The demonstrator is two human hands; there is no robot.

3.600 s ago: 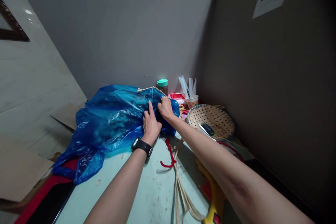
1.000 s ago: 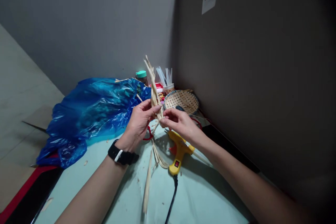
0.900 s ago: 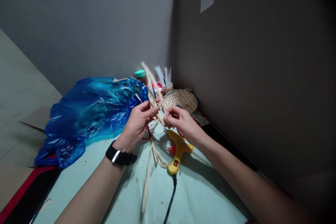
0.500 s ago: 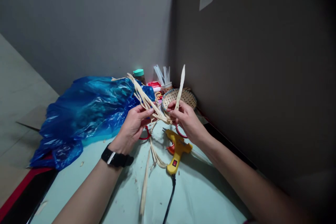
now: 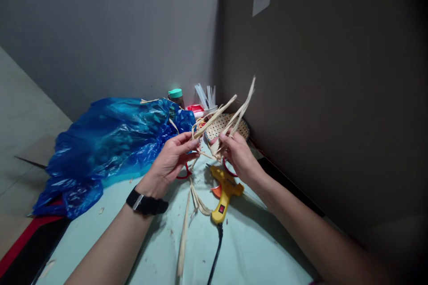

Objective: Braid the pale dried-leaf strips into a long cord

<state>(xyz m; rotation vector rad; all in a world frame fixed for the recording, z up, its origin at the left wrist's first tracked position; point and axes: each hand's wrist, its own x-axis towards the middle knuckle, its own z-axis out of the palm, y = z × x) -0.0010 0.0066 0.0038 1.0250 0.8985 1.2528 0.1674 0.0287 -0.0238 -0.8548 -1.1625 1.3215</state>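
The strips [image 5: 214, 118] are pale straw-cream, the glue gun [image 5: 224, 196] yellow with an orange trigger [image 5: 216, 191], red switch [image 5: 221, 209] and black cord [image 5: 216, 249], the bag [image 5: 117, 138] deep blue shading to turquoise, the counter [image 5: 267, 249] pale mint, the basket [image 5: 243, 130] beige dotted with dark specks, the jar lid [image 5: 175, 93] turquoise and the watch strap [image 5: 147, 202] black.

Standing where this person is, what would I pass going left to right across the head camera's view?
Going by their middles: blue plastic bag, left hand, translucent sticks, right hand holding pale strips.
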